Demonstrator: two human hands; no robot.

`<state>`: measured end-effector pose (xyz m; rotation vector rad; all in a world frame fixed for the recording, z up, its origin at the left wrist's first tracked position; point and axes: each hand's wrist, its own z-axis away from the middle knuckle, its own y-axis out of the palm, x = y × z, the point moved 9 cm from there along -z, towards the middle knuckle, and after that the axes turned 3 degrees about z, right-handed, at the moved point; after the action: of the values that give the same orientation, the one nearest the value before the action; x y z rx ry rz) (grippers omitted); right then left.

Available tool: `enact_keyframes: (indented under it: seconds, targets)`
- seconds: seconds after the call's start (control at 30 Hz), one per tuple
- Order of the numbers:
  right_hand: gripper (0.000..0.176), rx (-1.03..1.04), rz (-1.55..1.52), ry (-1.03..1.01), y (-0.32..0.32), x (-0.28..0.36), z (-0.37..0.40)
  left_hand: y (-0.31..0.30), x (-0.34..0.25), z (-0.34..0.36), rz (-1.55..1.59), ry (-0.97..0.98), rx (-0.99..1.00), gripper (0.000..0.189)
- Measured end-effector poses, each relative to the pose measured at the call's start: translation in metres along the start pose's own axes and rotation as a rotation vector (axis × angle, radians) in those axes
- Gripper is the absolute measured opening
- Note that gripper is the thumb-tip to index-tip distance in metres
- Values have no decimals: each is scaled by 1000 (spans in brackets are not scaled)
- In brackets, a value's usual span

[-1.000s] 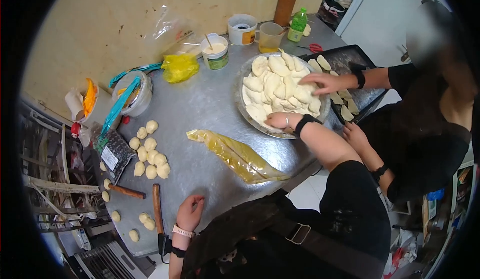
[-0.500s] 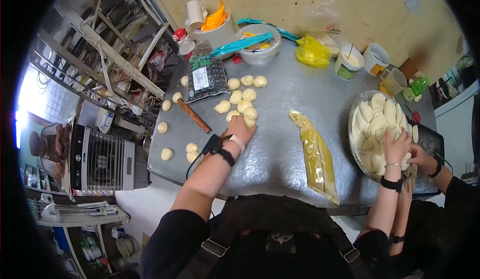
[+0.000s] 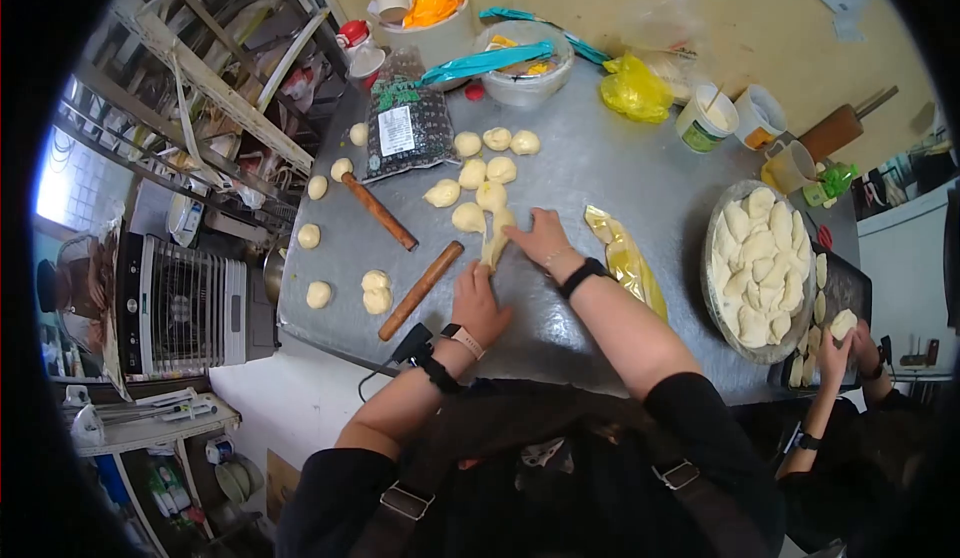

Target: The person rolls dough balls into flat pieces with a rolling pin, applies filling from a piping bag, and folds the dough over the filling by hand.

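Observation:
My left hand (image 3: 478, 308) pinches the lower end of a piece of dough (image 3: 495, 243), which stretches up to the cluster of dough balls (image 3: 490, 195). From the other side, my right hand (image 3: 546, 239) reaches in with its fingers extended, the tips touching the dough's right edge. Just left of my left hand lies a wooden rolling pin (image 3: 421, 290), with a second rolling pin (image 3: 380, 211) above it. A joined pair of dough balls (image 3: 376, 292) rests farther left.
A large round tray (image 3: 713, 288) heaped with shaped dough pieces stands at right. Beside it, a co-worker's hands (image 3: 842, 348) hold a dough piece over a dark baking tray (image 3: 850, 298). A gold wrapper (image 3: 625, 258), black printed bag (image 3: 408, 123), and tubs (image 3: 707, 118) are on the metal table.
My right hand has left the round tray and come across to the dough by my left hand. My left hand has drawn down slightly, and the dough now looks stretched.

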<state>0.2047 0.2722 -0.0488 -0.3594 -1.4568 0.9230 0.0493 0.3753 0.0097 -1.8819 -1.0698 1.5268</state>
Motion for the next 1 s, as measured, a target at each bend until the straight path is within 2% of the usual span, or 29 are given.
enact_keyframes:
  seconds: [0.07,0.17,0.27,0.3,0.33,0.37,0.4,0.47,0.57,0.6,0.67,0.77,0.83,0.87,0.93,0.97,1.0]
  targets:
    - [66,41,121,-23,14,29,-10,-21,0,-7,-116,-13,-190,59]
    - [52,-14,193,-86,30,34,-25,11,33,-28,18,-219,-68,55]
    - [38,161,-215,159,16,2,-7,53,65,-42,205,-292,144,41]
    - [33,75,-511,222,-3,-19,6,54,58,-40,242,-368,302,28]
    - [29,-14,-803,287,-22,-44,27,35,21,-33,330,-259,447,26]
    - [27,-178,-677,171,-60,-49,53,10,-18,-17,419,-150,596,24]
    - [26,-334,-543,53,-103,-41,84,-18,-39,-6,451,-99,586,23]
    - [31,-262,-755,177,-141,-28,137,-56,-59,8,485,-74,588,21]
    - [29,-382,-692,99,-181,-23,175,-91,-67,12,443,-113,608,22]
    - [29,-456,-667,122,-192,-27,184,-100,-71,12,408,-107,623,21]
    - [31,-748,-757,126,-226,-43,205,-118,-67,13,363,-132,607,20]
    - [29,-718,-914,138,-249,-51,214,-138,-35,25,396,-261,584,21]
    - [32,-427,-467,152,-202,-44,196,-106,-23,23,374,-253,577,30]
    - [39,-249,-435,248,-153,-42,186,-82,-13,22,364,-250,570,34]
    - [74,72,228,59,-60,-40,175,-9,19,30,176,0,522,57]
    - [87,222,156,122,-37,-44,179,-19,9,28,113,51,388,61]
    - [88,105,187,44,-53,-34,173,-30,-4,22,50,109,243,66]
